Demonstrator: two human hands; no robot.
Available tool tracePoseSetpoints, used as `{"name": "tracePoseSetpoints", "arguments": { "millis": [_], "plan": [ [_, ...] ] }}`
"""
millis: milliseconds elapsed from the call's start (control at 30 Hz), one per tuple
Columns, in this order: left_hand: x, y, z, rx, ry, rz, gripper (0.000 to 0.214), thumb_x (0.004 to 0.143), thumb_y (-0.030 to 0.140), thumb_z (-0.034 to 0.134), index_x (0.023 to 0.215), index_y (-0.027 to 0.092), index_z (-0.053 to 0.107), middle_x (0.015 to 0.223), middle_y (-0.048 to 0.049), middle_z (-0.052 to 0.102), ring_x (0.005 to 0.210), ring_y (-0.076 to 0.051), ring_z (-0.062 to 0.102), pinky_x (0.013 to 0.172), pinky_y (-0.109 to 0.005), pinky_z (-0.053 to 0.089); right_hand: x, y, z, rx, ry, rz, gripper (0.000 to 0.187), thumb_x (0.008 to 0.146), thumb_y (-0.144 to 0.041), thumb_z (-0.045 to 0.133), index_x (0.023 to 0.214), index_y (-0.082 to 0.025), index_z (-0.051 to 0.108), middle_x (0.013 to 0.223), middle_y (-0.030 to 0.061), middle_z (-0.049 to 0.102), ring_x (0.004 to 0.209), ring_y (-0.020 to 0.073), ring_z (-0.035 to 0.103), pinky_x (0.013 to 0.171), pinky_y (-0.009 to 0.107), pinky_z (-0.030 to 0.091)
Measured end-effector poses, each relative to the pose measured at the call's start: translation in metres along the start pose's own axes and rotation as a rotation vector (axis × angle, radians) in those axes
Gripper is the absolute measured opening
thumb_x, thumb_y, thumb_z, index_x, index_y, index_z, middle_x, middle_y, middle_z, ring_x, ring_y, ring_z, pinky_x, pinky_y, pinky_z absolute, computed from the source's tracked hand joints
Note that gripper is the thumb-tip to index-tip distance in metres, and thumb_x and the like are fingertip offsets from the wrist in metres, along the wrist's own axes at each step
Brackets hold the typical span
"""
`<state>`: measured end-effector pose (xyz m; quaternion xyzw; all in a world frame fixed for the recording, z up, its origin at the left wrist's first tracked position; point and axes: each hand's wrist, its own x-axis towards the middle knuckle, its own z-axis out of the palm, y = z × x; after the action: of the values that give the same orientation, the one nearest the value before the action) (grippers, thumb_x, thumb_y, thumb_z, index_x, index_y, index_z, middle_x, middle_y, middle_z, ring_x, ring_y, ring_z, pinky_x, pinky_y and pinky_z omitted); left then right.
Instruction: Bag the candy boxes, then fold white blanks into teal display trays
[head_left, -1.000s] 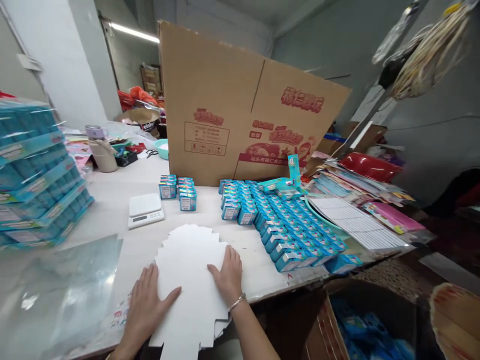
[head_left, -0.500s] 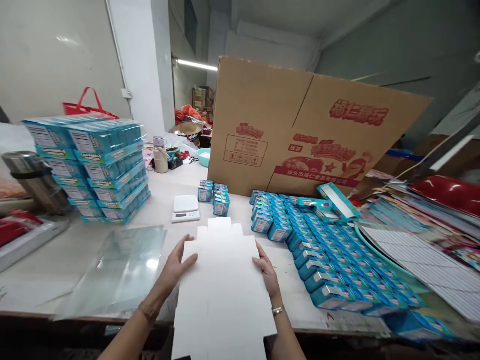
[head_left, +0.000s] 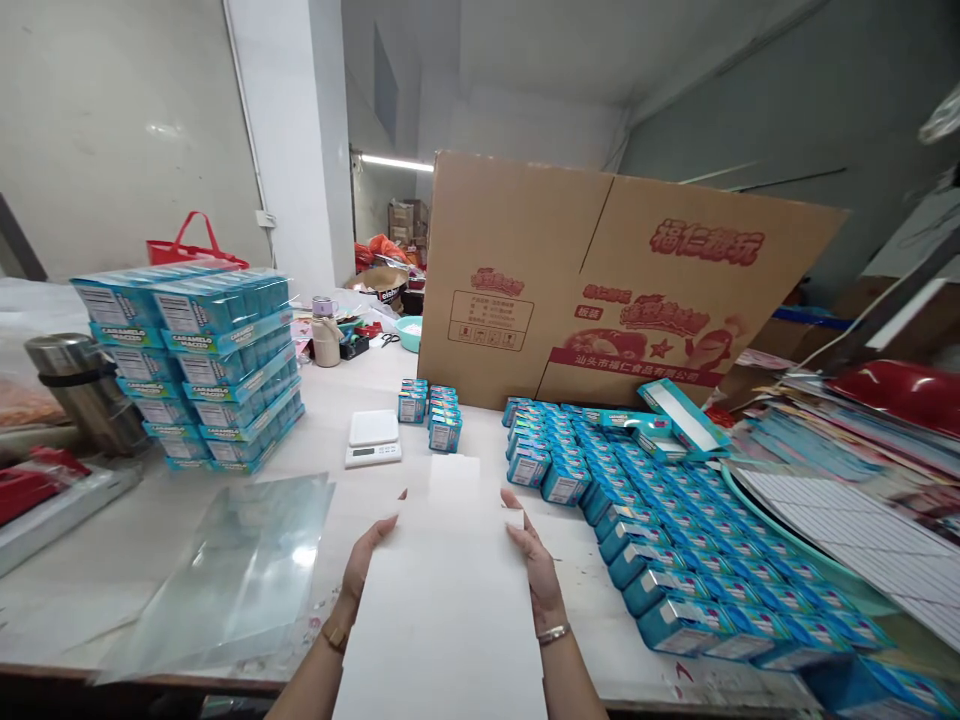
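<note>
A white die-cut cardboard sheet (head_left: pixel 442 610) with a stepped far end stretches from the near table edge toward the middle. My left hand (head_left: pixel 367 555) grips its left side, thumb on top and the other fingers mostly hidden beneath. On the opposite side my right hand (head_left: pixel 534 560) holds the edge in the same way. Just past the sheet's far end are two short rows of small blue boxes (head_left: pixel 444 432) and a white digital scale (head_left: pixel 373 440). To the right of my right hand stand many more blue boxes in rows (head_left: pixel 660 540).
Stacked, film-wrapped blue packs (head_left: pixel 217 370) stand at the left beside a steel flask (head_left: pixel 86 390). Clear plastic sheets (head_left: pixel 247 560) lie left of my hands. A large brown carton (head_left: pixel 570 290) rises at the back. Papers (head_left: pixel 817 520) cover the right side.
My left hand's thumb and fingers have drawn in along the cardboard's left edge, and its side flaps now look narrower. The view has tilted slightly upward.
</note>
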<state>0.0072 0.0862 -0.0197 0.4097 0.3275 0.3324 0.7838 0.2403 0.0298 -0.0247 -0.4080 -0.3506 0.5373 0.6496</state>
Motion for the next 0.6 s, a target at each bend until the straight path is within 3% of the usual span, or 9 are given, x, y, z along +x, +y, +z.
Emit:
{"name": "tracePoseSetpoints", "arguments": {
  "millis": [233, 400, 467, 567, 600],
  "plan": [
    [0.002, 0.003, 0.015, -0.045, 0.079, 0.057, 0.065, 0.079, 0.048, 0.038, 0.131, 0.010, 0.046, 0.108, -0.0122, 0.068, 0.101, -0.030, 0.064, 0.090, -0.044, 0.046, 0.015, 0.021, -0.001, -0.188, 0.031, -0.171, 0.045, 0.085, -0.048, 0.032, 0.120, -0.027, 0.049, 0.115, 0.0084, 0.062, 0.103, 0.0282, 0.060, 0.084, 0.046, 0.047],
    [0.005, 0.002, 0.027, 0.011, 0.118, 0.142, 0.057, 0.079, 0.039, 0.043, 0.131, 0.016, 0.045, 0.113, -0.0090, 0.065, 0.102, -0.029, 0.062, 0.086, -0.041, 0.048, 0.022, 0.022, 0.019, -0.236, -0.007, -0.044, 0.036, 0.083, -0.041, 0.032, 0.107, -0.021, 0.050, 0.101, 0.0085, 0.061, 0.093, 0.0264, 0.061, 0.081, 0.042, 0.049],
    [0.014, -0.004, 0.029, 0.112, 0.118, 0.210, 0.052, 0.079, 0.037, 0.044, 0.127, 0.018, 0.046, 0.118, -0.0076, 0.062, 0.107, -0.027, 0.059, 0.092, -0.039, 0.045, 0.025, 0.029, 0.027, -0.233, 0.074, -0.014, 0.038, 0.081, -0.037, 0.035, 0.113, -0.021, 0.049, 0.104, 0.0079, 0.060, 0.096, 0.0254, 0.060, 0.084, 0.040, 0.049],
    [0.033, -0.015, 0.027, 0.370, 0.261, 0.264, 0.041, 0.078, 0.037, 0.048, 0.113, 0.015, 0.051, 0.113, -0.0096, 0.061, 0.108, -0.026, 0.055, 0.096, -0.039, 0.040, 0.029, 0.046, 0.030, -0.288, 0.173, -0.015, 0.053, 0.082, -0.037, 0.036, 0.133, -0.023, 0.035, 0.119, 0.0083, 0.054, 0.105, 0.0240, 0.058, 0.085, 0.038, 0.050],
    [0.038, -0.018, 0.027, 0.440, 0.314, 0.260, 0.038, 0.078, 0.037, 0.048, 0.108, 0.014, 0.053, 0.109, -0.0103, 0.062, 0.106, -0.026, 0.055, 0.096, -0.039, 0.040, 0.031, 0.053, 0.030, -0.381, 0.151, -0.046, 0.058, 0.084, -0.038, 0.033, 0.140, -0.024, 0.026, 0.124, 0.0093, 0.052, 0.109, 0.0234, 0.057, 0.086, 0.037, 0.049]
  ]
}}
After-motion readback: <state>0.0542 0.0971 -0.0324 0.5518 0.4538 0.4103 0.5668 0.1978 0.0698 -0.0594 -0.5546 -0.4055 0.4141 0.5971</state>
